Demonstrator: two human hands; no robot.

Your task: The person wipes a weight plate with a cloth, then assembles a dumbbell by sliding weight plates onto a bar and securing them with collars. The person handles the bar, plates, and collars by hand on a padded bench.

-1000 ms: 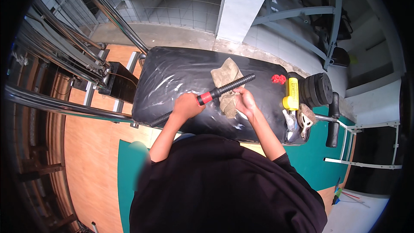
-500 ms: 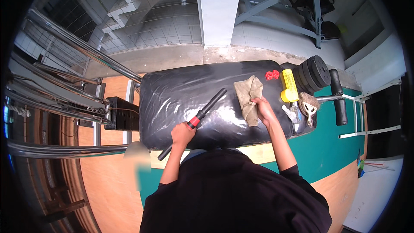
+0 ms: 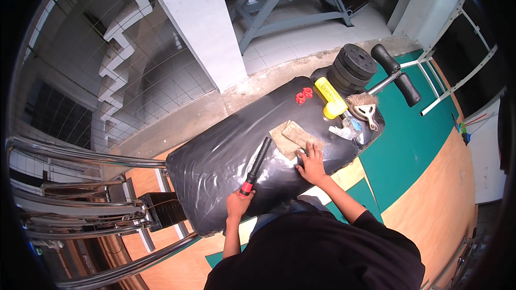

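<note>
Black plastic-wrapped bench (image 3: pixel 215 166) spans the middle. Over it, the left hand (image 3: pixel 238 205) grips a black-and-red bar (image 3: pixel 260 161), not set down; the right hand (image 3: pixel 313 166) spreads its fingers at the edge of a tan cloth (image 3: pixel 282 138), already laid down. 2 red collars (image 3: pixel 300 98) lie off the bar; what remains is unclear.

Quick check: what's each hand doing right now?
Left hand: closed, holding the black-and-red bar.
Right hand: open, fingers at the edge of the beige cloth.

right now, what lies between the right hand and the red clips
In the head view, from the right hand, the tan cloth comes first, at the fingertips, then black bench padding up to the red clips.
</note>
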